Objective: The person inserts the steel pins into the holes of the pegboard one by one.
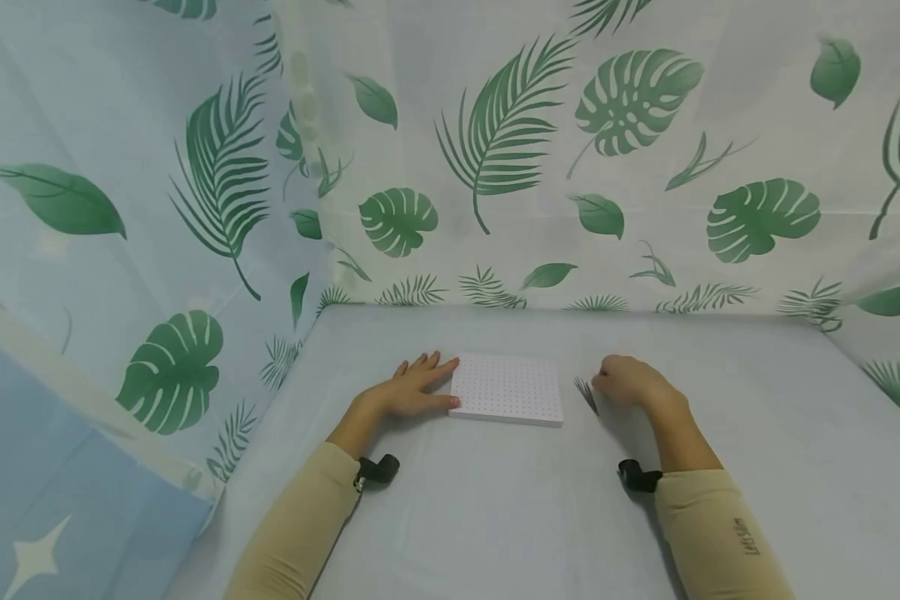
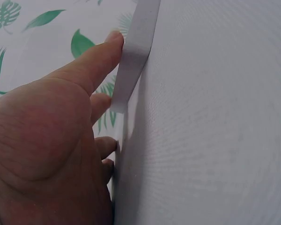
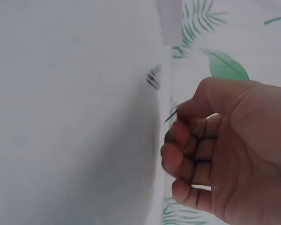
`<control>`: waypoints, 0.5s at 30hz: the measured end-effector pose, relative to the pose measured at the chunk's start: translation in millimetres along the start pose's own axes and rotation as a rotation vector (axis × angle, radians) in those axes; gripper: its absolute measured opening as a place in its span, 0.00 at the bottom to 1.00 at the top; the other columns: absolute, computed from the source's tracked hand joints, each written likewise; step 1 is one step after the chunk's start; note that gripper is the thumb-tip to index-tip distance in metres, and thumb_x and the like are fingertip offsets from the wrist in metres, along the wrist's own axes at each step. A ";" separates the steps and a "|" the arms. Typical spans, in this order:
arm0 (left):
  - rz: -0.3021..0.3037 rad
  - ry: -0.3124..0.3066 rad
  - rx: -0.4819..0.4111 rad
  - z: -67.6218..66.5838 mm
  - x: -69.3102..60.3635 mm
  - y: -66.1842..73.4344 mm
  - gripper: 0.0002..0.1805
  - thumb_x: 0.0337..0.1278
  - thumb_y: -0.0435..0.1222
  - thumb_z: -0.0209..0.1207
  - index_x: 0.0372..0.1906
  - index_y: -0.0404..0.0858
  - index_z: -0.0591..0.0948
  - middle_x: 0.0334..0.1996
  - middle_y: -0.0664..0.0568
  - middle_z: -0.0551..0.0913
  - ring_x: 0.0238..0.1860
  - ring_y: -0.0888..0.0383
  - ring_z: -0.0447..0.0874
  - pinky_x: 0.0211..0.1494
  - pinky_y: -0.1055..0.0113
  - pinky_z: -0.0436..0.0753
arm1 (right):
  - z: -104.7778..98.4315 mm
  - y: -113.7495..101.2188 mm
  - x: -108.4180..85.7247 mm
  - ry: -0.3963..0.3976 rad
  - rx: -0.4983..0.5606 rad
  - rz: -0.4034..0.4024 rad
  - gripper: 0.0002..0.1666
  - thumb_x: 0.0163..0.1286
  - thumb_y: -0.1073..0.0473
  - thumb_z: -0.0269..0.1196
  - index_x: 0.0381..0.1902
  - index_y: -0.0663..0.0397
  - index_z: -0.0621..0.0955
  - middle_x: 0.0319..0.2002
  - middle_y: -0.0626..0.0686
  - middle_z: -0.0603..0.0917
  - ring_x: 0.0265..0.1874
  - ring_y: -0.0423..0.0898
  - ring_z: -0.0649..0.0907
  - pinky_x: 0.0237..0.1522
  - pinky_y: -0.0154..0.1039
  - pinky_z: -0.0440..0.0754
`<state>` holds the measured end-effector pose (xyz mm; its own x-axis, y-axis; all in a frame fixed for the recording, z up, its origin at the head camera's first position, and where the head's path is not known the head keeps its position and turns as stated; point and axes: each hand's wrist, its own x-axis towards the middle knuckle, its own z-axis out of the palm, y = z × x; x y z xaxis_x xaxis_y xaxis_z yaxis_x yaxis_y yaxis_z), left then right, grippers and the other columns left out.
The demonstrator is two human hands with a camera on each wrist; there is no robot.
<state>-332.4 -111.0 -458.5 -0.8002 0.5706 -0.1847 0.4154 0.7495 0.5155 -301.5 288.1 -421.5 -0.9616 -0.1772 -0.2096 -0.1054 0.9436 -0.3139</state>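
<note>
In the head view, a white board (image 1: 506, 387) dotted with rows of small holes lies flat on the pale table (image 1: 495, 517), between the two hands. The left hand (image 1: 412, 392) is spread wide, its thumb and index finger touching the board's left side near the corners. This looks a sound brace: light, even pressure from both tips should check sliding without tipping the board, and it leaves most of the holes uncovered. The right hand (image 1: 633, 385) is just beside a small bundle of thin dark rods (image 1: 587, 396), which lies to the right of the board, apart from it; what the fingers hold is too small to make out here.

In the left wrist view, the thumb reaches to the board's edge and the other fingers are stretched out beyond it. Its side face appears thick enough to press against squarely.

In the right wrist view, thumb and index finger pinch a thin dark rod (image 3: 171, 116), a short end jutting out, while the other fingers curl in. Something so slender would probably pivot or slip, so a firm pinch, the tip left in sight and clear of the blurred bundle, seems the safest handling.
</note>
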 end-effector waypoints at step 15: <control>0.005 -0.002 0.015 1.7 1.4 -1.6 0.48 0.67 0.67 0.54 0.85 0.58 0.50 0.85 0.42 0.40 0.86 0.43 0.30 0.84 0.40 0.30 | -1.3 -19.7 25.4 0.518 0.490 -0.084 0.10 0.78 0.58 0.52 0.46 0.61 0.76 0.39 0.62 0.86 0.34 0.51 0.82 0.31 0.38 0.79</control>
<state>-333.4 -110.8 -461.1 -0.7973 0.5750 -0.1838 0.4257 0.7515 0.5040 -324.2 265.4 -419.5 -0.9648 0.0268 0.2616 -0.1750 0.6768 -0.7150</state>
